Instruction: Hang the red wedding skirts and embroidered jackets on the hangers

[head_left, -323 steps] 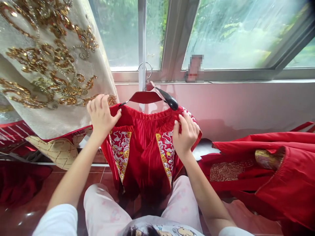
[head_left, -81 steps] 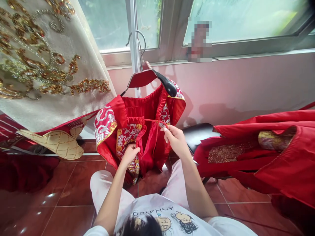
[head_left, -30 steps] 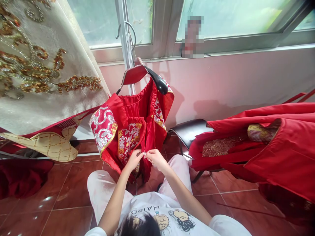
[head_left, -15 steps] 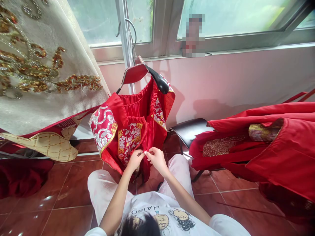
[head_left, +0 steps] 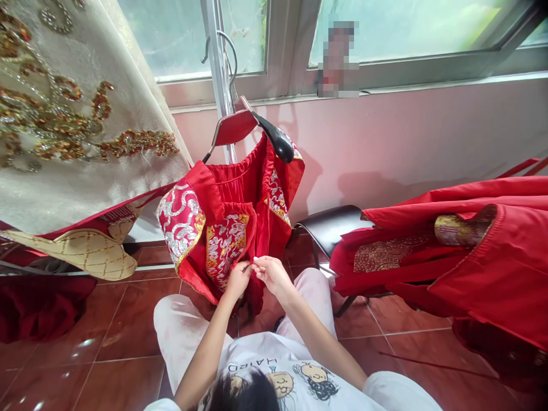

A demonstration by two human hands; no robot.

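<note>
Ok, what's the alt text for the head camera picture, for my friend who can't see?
A person's left hand and right hand are close together at the front of a red garment on a hanger. Gold-sequined white cloth hangs at the picture's left; red clothes drape over a black chair at right.

Bright windows [head_left: 398, 34] sit above a pink wall [head_left: 363, 131].

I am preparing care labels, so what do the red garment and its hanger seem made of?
The red garment looks like satin-type fabric, from its soft sheen, with metallic-looking silver and gold embroidery. The hanger has a glossy black end, probably plastic, and a shiny grey hook, likely metal.
</note>
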